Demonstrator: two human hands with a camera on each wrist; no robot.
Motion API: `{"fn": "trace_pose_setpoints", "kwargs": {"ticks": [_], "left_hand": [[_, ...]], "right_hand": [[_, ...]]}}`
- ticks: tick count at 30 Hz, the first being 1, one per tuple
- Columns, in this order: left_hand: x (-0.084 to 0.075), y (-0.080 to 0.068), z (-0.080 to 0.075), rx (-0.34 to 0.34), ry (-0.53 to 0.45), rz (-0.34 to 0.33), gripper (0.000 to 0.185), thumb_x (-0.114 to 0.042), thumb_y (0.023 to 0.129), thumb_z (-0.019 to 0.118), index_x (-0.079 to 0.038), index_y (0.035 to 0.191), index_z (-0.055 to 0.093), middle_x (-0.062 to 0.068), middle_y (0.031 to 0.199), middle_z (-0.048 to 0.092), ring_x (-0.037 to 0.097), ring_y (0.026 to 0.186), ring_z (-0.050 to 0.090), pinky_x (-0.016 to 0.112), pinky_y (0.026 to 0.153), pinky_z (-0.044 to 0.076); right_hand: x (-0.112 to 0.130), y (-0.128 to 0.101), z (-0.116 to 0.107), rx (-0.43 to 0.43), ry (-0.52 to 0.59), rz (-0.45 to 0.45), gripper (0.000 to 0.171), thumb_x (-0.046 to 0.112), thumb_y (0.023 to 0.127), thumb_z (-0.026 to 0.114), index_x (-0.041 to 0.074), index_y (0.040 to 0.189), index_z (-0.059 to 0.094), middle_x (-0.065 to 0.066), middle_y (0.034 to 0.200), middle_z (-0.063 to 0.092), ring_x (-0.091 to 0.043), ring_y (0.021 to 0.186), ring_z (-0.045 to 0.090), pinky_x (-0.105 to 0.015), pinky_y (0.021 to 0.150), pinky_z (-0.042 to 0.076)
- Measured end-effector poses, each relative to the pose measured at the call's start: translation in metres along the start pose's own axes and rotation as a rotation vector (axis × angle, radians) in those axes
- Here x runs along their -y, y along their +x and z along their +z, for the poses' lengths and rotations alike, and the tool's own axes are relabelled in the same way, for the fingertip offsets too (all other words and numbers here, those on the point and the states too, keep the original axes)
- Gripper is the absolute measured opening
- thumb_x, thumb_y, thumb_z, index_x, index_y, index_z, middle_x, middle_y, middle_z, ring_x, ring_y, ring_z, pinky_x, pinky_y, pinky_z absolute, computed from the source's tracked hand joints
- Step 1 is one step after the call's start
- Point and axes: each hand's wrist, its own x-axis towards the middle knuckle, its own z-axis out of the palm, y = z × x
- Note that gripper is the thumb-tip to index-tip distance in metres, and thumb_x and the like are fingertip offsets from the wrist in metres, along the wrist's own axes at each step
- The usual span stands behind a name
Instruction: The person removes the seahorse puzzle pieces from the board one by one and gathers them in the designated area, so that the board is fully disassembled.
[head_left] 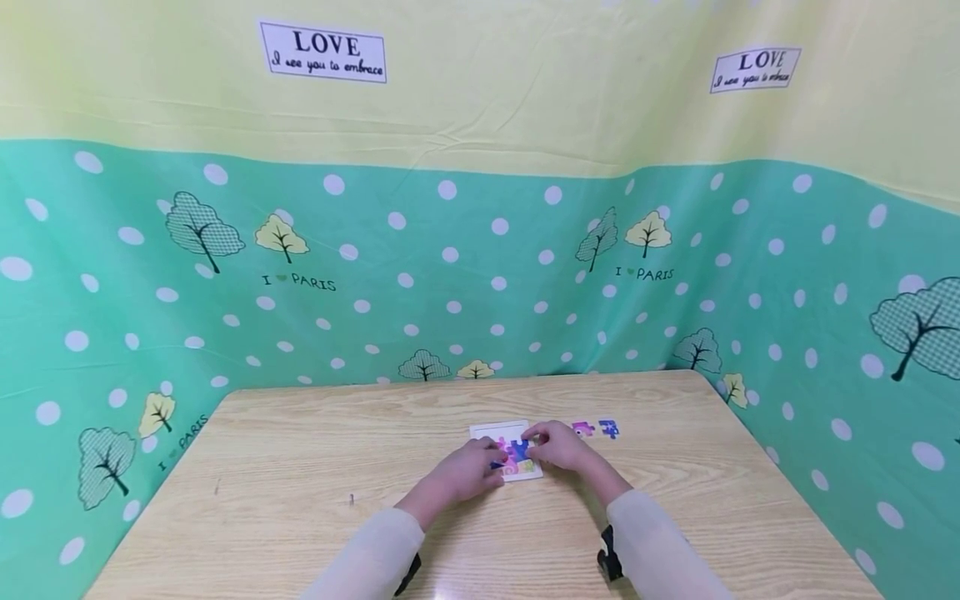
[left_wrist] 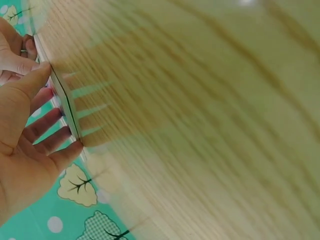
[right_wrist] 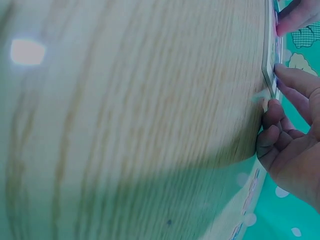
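A small jigsaw puzzle board (head_left: 504, 429) with a white border lies on the table, partly filled with pink, blue and yellow pieces. My left hand (head_left: 465, 471) rests over its left side; in the left wrist view the fingers (left_wrist: 47, 122) are spread and fairly straight, touching the board's edge and top. With thumb and forefinger my right hand (head_left: 558, 446) pinches a blue puzzle piece (head_left: 520, 451) at the board's right side. Its other fingers (right_wrist: 270, 135) are curled beside the board. The hands hide parts of the puzzle.
Right of the board lie a pink loose puzzle piece (head_left: 582, 428) and a blue loose puzzle piece (head_left: 608, 429). The wooden table (head_left: 300, 450) meets a green dotted cloth (head_left: 420, 308) at its back and sides.
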Motion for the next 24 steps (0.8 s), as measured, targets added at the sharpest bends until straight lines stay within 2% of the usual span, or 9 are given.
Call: {"fn": "trace_pose_setpoints", "kwargs": {"ticks": [11,18,24], "left_hand": [[0.0010,0.0015,0.0022,0.004,-0.007,-0.006,0.042,-0.033,0.089,0.062,-0.015,0.126,0.059,0.006,0.124,0.056,0.022,0.112,0.055,0.033,0.099,0.048],[0.0004,0.0014,-0.0013,-0.002,-0.020,0.002,0.041,-0.032,0.088,0.063,-0.013,0.124,0.061,0.008,0.133,0.053,0.027,0.121,0.052,0.038,0.105,0.043],[-0.0014,0.0013,-0.0037,0.009,-0.029,-0.010,0.038,-0.031,0.088,0.063,-0.013,0.122,0.062,0.008,0.129,0.057,0.027,0.120,0.052,0.039,0.106,0.042]], "right_hand": [[0.0049,0.0012,0.0019,0.022,0.003,0.002,0.020,0.014,0.085,0.065,0.011,0.105,0.063,-0.004,0.078,0.050,-0.015,0.064,0.046,-0.023,0.052,0.038],[0.0069,0.0018,0.0028,0.019,0.017,0.009,0.020,0.012,0.084,0.065,0.008,0.103,0.063,-0.004,0.078,0.051,-0.015,0.066,0.046,-0.023,0.052,0.038],[0.0063,0.0038,0.0026,0.017,0.040,0.017,0.019,0.011,0.085,0.065,0.008,0.103,0.063,-0.004,0.077,0.050,-0.015,0.064,0.046,-0.023,0.053,0.038]]}}
